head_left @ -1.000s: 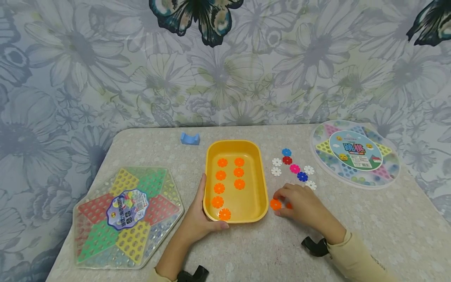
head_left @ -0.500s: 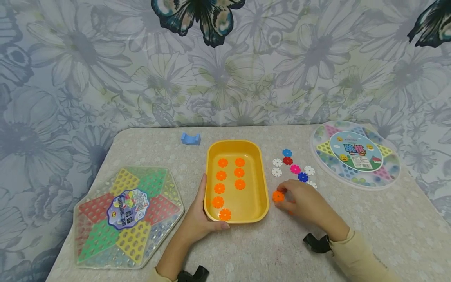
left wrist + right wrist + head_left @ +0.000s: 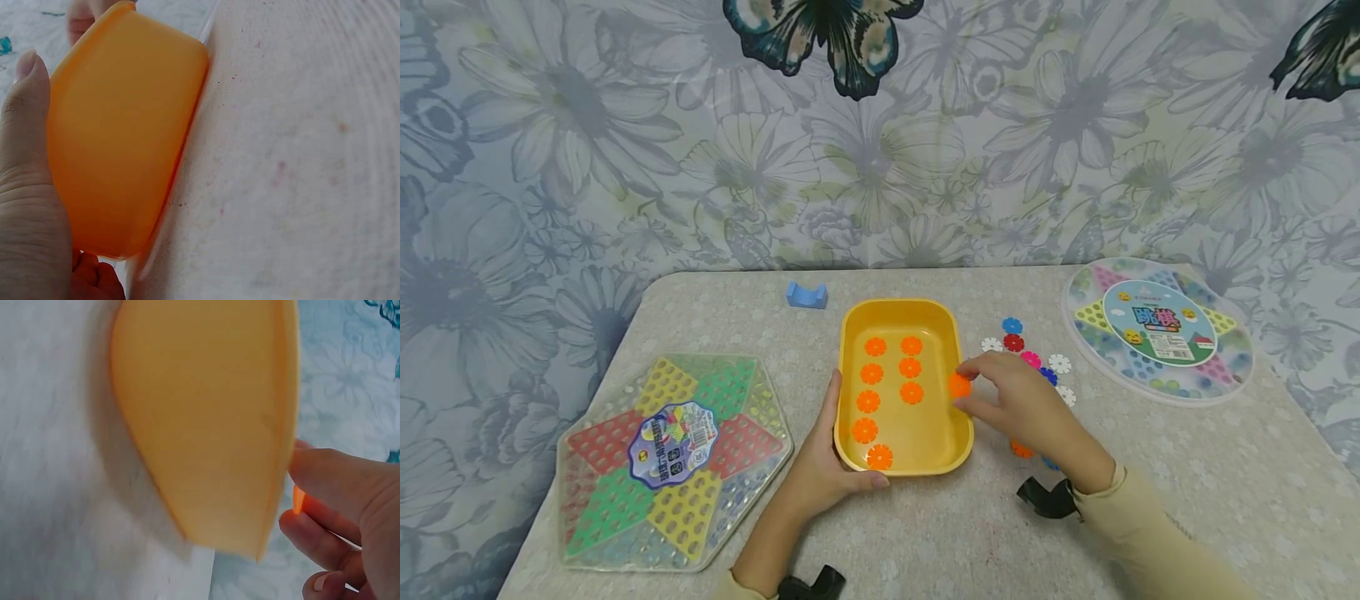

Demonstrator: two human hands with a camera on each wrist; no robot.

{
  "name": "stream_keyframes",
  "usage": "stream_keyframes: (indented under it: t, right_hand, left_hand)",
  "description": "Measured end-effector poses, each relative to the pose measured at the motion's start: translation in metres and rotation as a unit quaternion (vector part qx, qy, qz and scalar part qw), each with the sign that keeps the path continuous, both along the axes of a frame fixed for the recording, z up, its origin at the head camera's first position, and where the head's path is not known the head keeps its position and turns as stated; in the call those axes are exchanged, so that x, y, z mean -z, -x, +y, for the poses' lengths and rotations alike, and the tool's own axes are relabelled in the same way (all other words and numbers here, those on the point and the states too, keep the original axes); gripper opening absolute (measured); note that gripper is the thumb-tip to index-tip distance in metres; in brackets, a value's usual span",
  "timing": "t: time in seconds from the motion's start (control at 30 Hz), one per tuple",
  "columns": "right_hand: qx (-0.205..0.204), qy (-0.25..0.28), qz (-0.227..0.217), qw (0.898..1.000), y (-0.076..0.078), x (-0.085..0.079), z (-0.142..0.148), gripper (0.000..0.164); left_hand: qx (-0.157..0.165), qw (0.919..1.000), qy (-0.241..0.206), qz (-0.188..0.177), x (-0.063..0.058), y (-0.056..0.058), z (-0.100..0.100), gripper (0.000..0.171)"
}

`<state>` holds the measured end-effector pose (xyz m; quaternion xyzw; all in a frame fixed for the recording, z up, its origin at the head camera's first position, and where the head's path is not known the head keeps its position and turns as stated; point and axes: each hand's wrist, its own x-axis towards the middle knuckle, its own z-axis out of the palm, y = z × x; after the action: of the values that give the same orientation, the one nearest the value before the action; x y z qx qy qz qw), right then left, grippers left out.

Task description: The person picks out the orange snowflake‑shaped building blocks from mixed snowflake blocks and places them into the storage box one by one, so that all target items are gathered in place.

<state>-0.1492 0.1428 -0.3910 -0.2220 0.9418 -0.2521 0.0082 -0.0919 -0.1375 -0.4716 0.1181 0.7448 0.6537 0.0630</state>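
A yellow plastic tray (image 3: pixel 936 437) stands mid-table, with orange flower-shaped discs (image 3: pixel 872 373) laid in two columns inside it. My left hand (image 3: pixel 816 471) grips its near left corner, thumb at the front rim; in the left wrist view the tray's outer wall (image 3: pixel 125 125) fills the middle. My right hand (image 3: pixel 1030 408) pinches another orange disc (image 3: pixel 959 386) over the right rim. From the right wrist, that disc (image 3: pixel 299 499) shows edge-on between thumb and fingers. Beneath the right hand lie one orange disc (image 3: pixel 1022 449) and a partly hidden blue one (image 3: pixel 1051 463).
Loose flower discs lie right of the tray: blue (image 3: pixel 1012 326), red (image 3: pixel 1013 342), pink (image 3: pixel 1031 358) and white (image 3: pixel 1060 363). A hexagonal game board box (image 3: pixel 673 458) sits left, a round one (image 3: pixel 1157 325) at back right. A small blue stand (image 3: pixel 807 296) is behind the tray.
My right hand has picked up an orange disc from the table and carried it left and away from me, to the tray's right rim. The left hand keeps its grip in place.
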Motion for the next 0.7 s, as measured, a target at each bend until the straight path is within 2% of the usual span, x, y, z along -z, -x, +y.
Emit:
stream_keyframes:
  t: [0.17, 0.4, 0.53, 0.7]
  right_hand:
    - [-0.031, -0.022, 0.017, 0.999, 0.001, 0.003, -0.021, 0.037]
    - [-0.07, -0.055, 0.0, 0.996, 0.003, 0.007, -0.045, 0.031]
    - [-0.098, -0.097, 0.022, 0.99, 0.004, 0.011, -0.054, 0.031]
    - [-0.105, -0.128, 0.035, 0.986, 0.004, 0.012, -0.063, 0.031]
  left_hand:
    - [0.003, 1.0, 0.002, -0.002, 0.0, 0.0, 0.0, 0.132]
    - [0.002, 0.9999, 0.01, -0.005, -0.001, -0.001, -0.001, 0.131]
    - [0.002, 0.9999, 0.011, -0.009, -0.002, -0.001, -0.001, 0.132]
    - [0.001, 0.9999, 0.013, -0.011, -0.003, -0.001, -0.001, 0.133]
